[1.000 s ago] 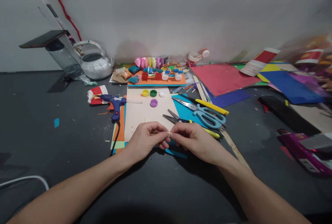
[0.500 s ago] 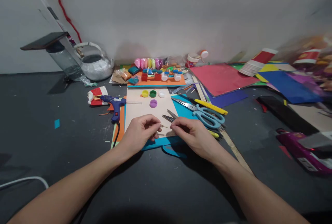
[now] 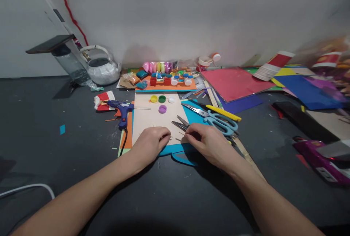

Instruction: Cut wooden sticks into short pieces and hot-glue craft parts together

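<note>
thin stick [image 3: 181,133], lower centre, is pinched in my right hand [image 3: 206,139]; i'd grip it lightly. whether my left hand [image 3: 149,143] is clamped, i cannot tell.

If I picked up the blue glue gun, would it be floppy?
Probably not: the blue glue gun looks like hard plastic. Its thin black cord would likely flop and drag along. Lying flat with an angled shape, it might slide, not roll.

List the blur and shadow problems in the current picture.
Head view: far-right cup smeared by blur; head view: dark shadow on the table below the right hand; head view: thin stick at that hand too small to see sharply.
</note>
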Available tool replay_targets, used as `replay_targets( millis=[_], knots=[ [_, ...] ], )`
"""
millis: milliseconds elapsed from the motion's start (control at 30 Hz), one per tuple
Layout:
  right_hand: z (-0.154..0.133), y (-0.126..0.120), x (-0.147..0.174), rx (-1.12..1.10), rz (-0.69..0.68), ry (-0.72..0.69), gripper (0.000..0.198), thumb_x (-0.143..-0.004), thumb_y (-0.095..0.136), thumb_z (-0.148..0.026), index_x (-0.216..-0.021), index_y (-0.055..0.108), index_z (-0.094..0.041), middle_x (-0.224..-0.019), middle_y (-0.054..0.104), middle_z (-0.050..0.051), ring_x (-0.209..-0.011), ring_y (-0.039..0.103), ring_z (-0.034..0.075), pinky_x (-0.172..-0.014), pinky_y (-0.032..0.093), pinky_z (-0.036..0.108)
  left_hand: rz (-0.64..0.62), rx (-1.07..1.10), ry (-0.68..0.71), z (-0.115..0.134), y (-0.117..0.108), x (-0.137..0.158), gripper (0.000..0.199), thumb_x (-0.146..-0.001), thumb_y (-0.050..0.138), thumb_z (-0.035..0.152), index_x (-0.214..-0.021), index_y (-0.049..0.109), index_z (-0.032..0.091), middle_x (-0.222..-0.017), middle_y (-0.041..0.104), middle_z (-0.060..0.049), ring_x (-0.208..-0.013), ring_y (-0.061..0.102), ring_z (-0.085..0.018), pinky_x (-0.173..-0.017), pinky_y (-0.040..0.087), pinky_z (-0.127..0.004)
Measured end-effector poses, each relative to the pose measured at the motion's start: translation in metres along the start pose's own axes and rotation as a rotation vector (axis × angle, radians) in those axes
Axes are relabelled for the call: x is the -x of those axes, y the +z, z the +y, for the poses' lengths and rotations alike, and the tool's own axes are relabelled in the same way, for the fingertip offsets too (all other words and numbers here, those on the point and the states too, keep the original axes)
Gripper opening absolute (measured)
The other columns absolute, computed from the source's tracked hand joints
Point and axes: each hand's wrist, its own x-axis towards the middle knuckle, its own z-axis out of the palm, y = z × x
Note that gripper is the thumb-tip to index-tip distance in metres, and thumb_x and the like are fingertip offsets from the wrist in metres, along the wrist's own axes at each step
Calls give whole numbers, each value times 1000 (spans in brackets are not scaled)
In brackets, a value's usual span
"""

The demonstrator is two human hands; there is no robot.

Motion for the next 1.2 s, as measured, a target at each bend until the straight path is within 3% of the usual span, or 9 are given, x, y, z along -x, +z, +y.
replay_targets(
  millis=[200, 333, 500, 600, 800, 967, 1100, 1200],
  knots=[
    [-3, 1, 1, 2, 0, -12, 12, -85, 53, -23, -78, 62, -21, -75, 66, 0, -68, 56, 14, -60, 32, 24, -30, -184, 54, -3, -2, -1, 18, -91, 50, 19, -92, 68, 15, -88, 69, -7, -82, 63, -19, -74, 46, -31],
    [-3, 2, 3, -67, 34, -24, 12, -85, 53, -24, -77, 62, -20, -72, 64, -1, -65, 54, 14, -59, 32, 25, 78, -143, 43, -1, -9, -2, 15, -90, 53, 20, -96, 66, 16, -90, 69, -5, -82, 63, -18, -74, 47, -30],
    [-10, 7, 7, -409, 54, -5, 14, -84, 53, -27, -76, 59, -19, -68, 59, -2, -62, 50, 12, -58, 35, 23, 186, -156, 139, 12, -10, 8, 25, -85, 63, 30, -105, 59, 16, -86, 66, -3, -73, 61, -16, -65, 46, -27],
    [-18, 9, 8, -614, 55, 9, 18, -84, 54, -31, -71, 56, -18, -65, 54, -3, -62, 48, 12, -57, 35, 23, 214, -197, 190, 22, -5, 14, 24, -84, 63, 33, -99, 56, 16, -82, 64, -2, -69, 61, -16, -62, 46, -27],
    [-24, 12, 7, -826, -5, -4, 22, -82, 57, -34, -69, 55, -17, -65, 52, -3, -61, 44, 10, -57, 34, 22, 265, -270, 246, 26, -2, 15, 18, -89, 57, 33, -96, 54, 17, -82, 66, -2, -67, 62, -16, -61, 46, -27],
    [-22, 13, 6, -835, -66, -29, 25, -84, 57, -36, -69, 56, -16, -64, 50, -4, -60, 42, 10, -57, 34, 22, 211, -374, 290, 29, -8, 16, 19, -92, 52, 31, -103, 56, 16, -85, 66, -5, -70, 62, -18, -65, 47, -29],
    [-20, 12, 6, -731, -89, -47, 26, -87, 53, -39, -74, 58, -17, -68, 53, -2, -65, 46, 12, -59, 36, 23, 127, -418, 216, 32, -20, 22, 24, -92, 50, 34, -108, 58, 17, -84, 67, -5, -75, 63, -19, -65, 47, -29],
    [-14, 12, 3, -607, -35, -47, 28, -87, 52, -42, -73, 58, -18, -69, 53, -1, -67, 48, 14, -61, 38, 25, 151, -408, 158, 22, -30, 30, 29, -91, 53, 36, -113, 58, 18, -87, 68, -5, -71, 63, -17, -65, 47, -28]
  ],
)
